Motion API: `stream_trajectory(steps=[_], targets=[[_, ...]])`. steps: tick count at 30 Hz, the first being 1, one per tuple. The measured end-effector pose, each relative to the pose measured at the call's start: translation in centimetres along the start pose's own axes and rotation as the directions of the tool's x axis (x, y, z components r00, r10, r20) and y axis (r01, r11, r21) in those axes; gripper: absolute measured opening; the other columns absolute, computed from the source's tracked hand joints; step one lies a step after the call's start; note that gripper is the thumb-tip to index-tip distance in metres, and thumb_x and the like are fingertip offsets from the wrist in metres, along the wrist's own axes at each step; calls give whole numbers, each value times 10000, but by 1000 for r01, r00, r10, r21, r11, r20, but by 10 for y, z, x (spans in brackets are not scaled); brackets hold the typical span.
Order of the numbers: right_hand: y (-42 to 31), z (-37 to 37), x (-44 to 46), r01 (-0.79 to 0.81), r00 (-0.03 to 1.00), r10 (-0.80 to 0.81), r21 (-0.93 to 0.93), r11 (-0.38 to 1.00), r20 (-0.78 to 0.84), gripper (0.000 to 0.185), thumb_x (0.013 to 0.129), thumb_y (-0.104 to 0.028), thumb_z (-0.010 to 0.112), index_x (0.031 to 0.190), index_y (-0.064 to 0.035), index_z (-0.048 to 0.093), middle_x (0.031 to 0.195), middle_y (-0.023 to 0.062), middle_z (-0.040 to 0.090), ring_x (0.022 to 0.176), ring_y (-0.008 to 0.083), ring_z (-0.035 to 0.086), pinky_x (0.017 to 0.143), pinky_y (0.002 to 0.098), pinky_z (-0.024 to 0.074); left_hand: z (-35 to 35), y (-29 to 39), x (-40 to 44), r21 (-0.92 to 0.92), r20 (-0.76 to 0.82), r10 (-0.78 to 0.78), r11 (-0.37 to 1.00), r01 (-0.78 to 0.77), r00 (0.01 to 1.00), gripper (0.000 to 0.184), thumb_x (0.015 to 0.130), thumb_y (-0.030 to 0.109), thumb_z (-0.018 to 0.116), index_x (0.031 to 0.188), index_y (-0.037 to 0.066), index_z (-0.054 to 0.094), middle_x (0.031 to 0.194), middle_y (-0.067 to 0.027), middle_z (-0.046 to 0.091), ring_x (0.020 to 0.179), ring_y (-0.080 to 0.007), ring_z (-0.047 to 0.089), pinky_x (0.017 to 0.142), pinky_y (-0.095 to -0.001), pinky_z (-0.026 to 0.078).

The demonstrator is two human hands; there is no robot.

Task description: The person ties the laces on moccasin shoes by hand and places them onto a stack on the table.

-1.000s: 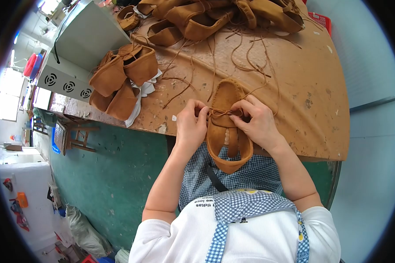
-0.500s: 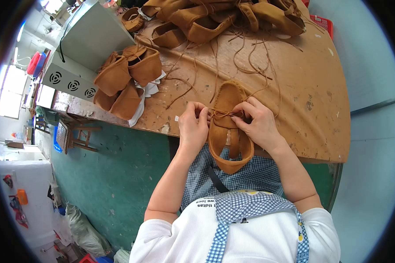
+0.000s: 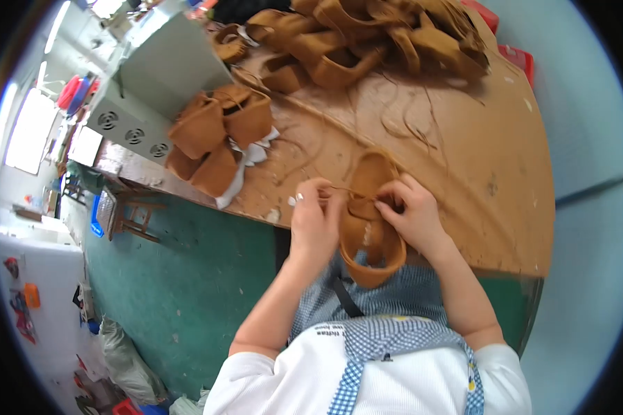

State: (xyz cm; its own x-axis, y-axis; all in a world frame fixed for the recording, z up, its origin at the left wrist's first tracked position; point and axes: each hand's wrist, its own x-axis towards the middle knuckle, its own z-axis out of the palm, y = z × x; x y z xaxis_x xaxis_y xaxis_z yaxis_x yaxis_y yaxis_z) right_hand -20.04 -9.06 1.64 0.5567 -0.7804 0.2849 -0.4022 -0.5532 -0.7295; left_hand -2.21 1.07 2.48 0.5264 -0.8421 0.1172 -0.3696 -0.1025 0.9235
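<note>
A tan suede moccasin [image 3: 374, 169] lies at the table's near edge, toe pointing away and heel over my lap. Its thin brown lace [image 3: 346, 189] crosses the front of the opening; blur hides the exact form of the knot. On the left side of the shoe, my left hand [image 3: 316, 220] is closed, thumb and fingers pinching a lace end. At the other side, my right hand [image 3: 412, 213] pinches the lace close to the knot, its fingertips against the tongue. The shoe's heel [image 3: 372, 275] is open toward me.
More tan moccasins [image 3: 339, 59] are heaped at the back of the table [image 3: 495, 228]. Several others [image 3: 218, 135] stand at the left on white paper, beside a grey metal box [image 3: 176, 69] with round vents. Loose laces [image 3: 405, 128] trail over the tabletop. A wooden stool [image 3: 133, 214] stands on the green floor.
The view has shifted, so the table and shoes sit lower in the picture and look blurred. Both hands remain at the lace; the left has drawn its lace end slightly outward.
</note>
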Motion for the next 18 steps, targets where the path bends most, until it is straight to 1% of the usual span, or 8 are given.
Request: stream_trajectory(steps=[2,4,6,7,11,14,16,18], targets=[[3,1,1,-3,1000,4,43,999,-31,147,848,-80,789,975,-71,717,856,65,607,693,187,632,632,328,518,-20,32,-13,315,194,449,814,-488,873,440,883,73,764,1274,23,570,1238,-156,626,1133,-314,616,1027,-471,489],[3,3,-3,-40,996,49,124,992,-72,133,876,-55,773,992,-59,710,860,39,604,672,141,587,611,295,486,-25,50,-30,21,517,419,866,-500,747,513,794,135,833,1244,37,608,1166,-126,642,1184,-365,563,1147,-557,362],[6,3,-7,-83,979,125,246,966,-159,127,918,-40,746,1033,-49,691,867,2,593,674,88,540,600,259,455,-9,19,-52,-5,643,507,752,-659,574,503,726,184,892,1151,51,658,1081,-108,658,1144,-330,586,1167,-601,328],[14,4,-11,-98,961,171,312,945,-217,133,936,-37,731,1059,-47,679,872,-12,584,683,68,524,598,244,444,-9,19,-53,-18,629,500,775,-632,595,383,745,129,863,1075,53,685,994,-94,662,1107,-308,599,1175,-648,297],[25,7,-11,-19,901,244,528,849,-359,207,975,-11,677,1170,-54,623,870,-44,537,709,22,483,582,204,401,-57,63,-2,234,381,635,637,-735,671,270,807,10,745,1066,61,685,949,-88,652,1066,-300,613,1167,-658,302],[16,5,-10,-91,912,272,496,863,-306,242,977,3,657,1207,-54,605,862,-36,535,712,22,481,577,191,390,-86,75,62,513,207,628,583,-630,750,235,826,-24,708,1043,62,679,964,-128,654,1053,-356,611,1129,-570,373],[12,3,-14,-127,941,239,404,906,-240,224,996,26,607,1201,-64,591,891,-47,493,750,30,457,629,182,378,-101,69,111,583,106,687,543,-605,719,187,869,-19,669,1044,45,679,989,-167,668,1042,-394,607,1052,-500,437],[10,5,-14,-123,960,199,336,934,-199,236,983,26,622,1201,-59,591,855,-46,486,715,33,456,597,191,373,-116,40,161,710,169,677,420,-565,716,158,894,41,633,1048,25,665,1007,-192,681,1069,-400,589,1050,-506,413]])
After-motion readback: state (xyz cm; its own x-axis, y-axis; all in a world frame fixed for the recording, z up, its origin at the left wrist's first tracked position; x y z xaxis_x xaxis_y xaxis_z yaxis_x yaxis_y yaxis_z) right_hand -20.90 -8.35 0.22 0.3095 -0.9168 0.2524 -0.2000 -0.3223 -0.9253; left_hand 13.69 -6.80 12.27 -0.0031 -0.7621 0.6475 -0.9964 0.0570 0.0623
